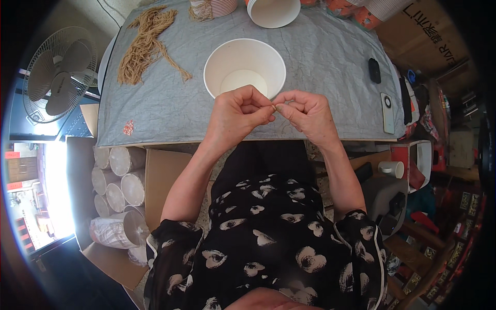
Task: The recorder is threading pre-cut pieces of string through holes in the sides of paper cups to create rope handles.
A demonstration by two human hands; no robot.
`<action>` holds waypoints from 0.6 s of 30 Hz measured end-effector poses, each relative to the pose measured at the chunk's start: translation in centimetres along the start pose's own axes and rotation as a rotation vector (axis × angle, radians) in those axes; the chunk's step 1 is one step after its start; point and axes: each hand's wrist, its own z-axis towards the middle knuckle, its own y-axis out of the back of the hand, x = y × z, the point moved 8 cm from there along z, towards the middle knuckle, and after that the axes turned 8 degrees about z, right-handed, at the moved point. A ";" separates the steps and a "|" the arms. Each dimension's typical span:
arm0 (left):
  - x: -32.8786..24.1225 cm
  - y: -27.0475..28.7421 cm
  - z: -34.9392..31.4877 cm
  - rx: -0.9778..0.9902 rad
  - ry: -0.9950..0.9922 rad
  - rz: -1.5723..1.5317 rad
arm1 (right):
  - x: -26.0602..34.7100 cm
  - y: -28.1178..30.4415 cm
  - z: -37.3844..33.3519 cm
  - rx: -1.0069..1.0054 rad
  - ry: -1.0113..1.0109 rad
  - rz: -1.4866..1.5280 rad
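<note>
My left hand (pixel 238 114) and my right hand (pixel 306 113) meet fingertip to fingertip just above the near edge of the table (pixel 170 103). Both pinch a short piece of tan string (pixel 274 107), of which only a small bit shows between thumbs and forefingers. Directly behind the hands stands a white paper cup (pixel 244 68), open side up and empty. A loose bundle of tan strings (pixel 144 44) lies at the far left of the table.
A grey wrinkled cloth covers the table. Another white cup (pixel 273 11) stands at the far edge. A phone (pixel 387 112) and a small black device (pixel 374 70) lie at the right. Stacked cup sleeves (pixel 120 186) fill a box at lower left; a fan (pixel 59 72) stands left.
</note>
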 end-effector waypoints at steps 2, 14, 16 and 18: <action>0.0 -0.1 0.0 -0.003 0.010 0.004 | 0.1 -0.1 0.0 0.014 0.027 -0.053; 0.1 0.0 0.3 0.040 0.008 -0.098 | 0.0 0.0 -0.1 -0.027 0.044 0.186; 0.0 -0.2 0.2 0.044 0.005 -0.087 | 0.2 -0.4 0.1 0.033 0.056 0.115; -0.1 -0.2 0.1 0.043 0.000 -0.070 | 0.2 -0.4 0.2 0.061 0.057 0.105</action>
